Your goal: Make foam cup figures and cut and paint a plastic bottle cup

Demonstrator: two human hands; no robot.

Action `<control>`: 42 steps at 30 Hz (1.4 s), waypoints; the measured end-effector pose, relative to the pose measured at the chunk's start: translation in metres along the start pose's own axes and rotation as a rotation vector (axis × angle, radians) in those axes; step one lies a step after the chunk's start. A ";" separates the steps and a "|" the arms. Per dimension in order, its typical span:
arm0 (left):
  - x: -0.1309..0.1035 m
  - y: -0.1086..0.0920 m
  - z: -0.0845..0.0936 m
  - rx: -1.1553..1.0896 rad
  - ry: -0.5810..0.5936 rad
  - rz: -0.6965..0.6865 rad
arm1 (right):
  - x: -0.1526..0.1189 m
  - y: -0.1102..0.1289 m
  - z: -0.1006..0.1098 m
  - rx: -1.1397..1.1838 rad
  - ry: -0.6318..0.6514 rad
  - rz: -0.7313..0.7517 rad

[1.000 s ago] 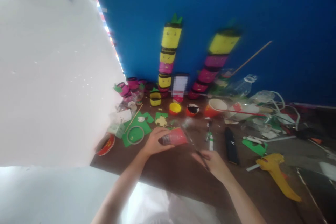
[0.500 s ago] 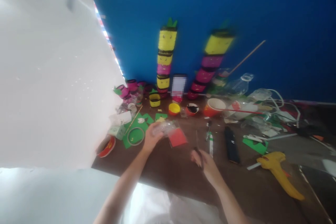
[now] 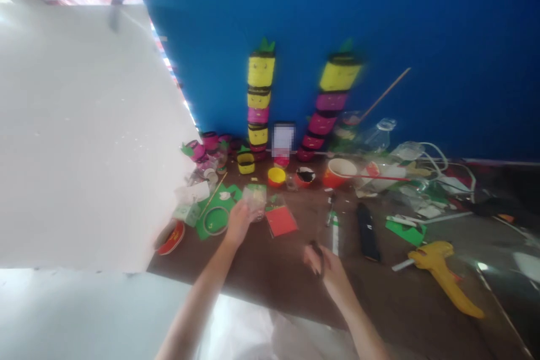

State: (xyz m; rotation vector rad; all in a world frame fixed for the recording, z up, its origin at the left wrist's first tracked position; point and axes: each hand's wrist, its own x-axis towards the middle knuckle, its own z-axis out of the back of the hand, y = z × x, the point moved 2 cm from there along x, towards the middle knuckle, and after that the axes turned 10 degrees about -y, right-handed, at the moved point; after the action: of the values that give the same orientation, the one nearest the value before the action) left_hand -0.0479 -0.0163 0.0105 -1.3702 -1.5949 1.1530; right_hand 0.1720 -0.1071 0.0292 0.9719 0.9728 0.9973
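Note:
My left hand (image 3: pixel 238 221) is closed on a clear plastic cup-like piece (image 3: pixel 255 202), probably part of a bottle; motion blurs its shape. Scissors (image 3: pixel 319 261) with dark handles are in my right hand (image 3: pixel 328 270), held low over the table; the blades hardly show. Between my hands lies a red sheet in a clear sleeve (image 3: pixel 282 221). Green paper (image 3: pixel 223 196) and a round ring of tape (image 3: pixel 216 220) are close to my left hand. A white marker with a green band (image 3: pixel 335 233) lies just beyond my right hand.
Behind stand two tall stacks of yellow and magenta cups (image 3: pixel 259 101) (image 3: pixel 323 121), against a blue wall (image 3: pixel 202 22). A yellow glue gun (image 3: pixel 447 278) and a black case (image 3: pixel 368 232) lie on the right. Farther back are a paper cup (image 3: pixel 335 179) and plastic bottles (image 3: pixel 382 134).
My left hand has turned the clear plastic piece from lying sideways to more upright, shifting slightly left. My right hand still holds the scissors, their blades now less visible. The view has shifted slightly.

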 end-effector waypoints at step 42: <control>-0.016 0.021 -0.030 0.918 -0.185 -0.818 | -0.006 0.042 -0.029 -0.559 0.139 0.075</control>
State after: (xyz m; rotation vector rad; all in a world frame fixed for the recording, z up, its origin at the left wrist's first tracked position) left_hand -0.0108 -0.0268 0.0013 -0.0005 -1.2455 1.2244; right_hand 0.1339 -0.0973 0.0620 0.4787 0.7113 1.3221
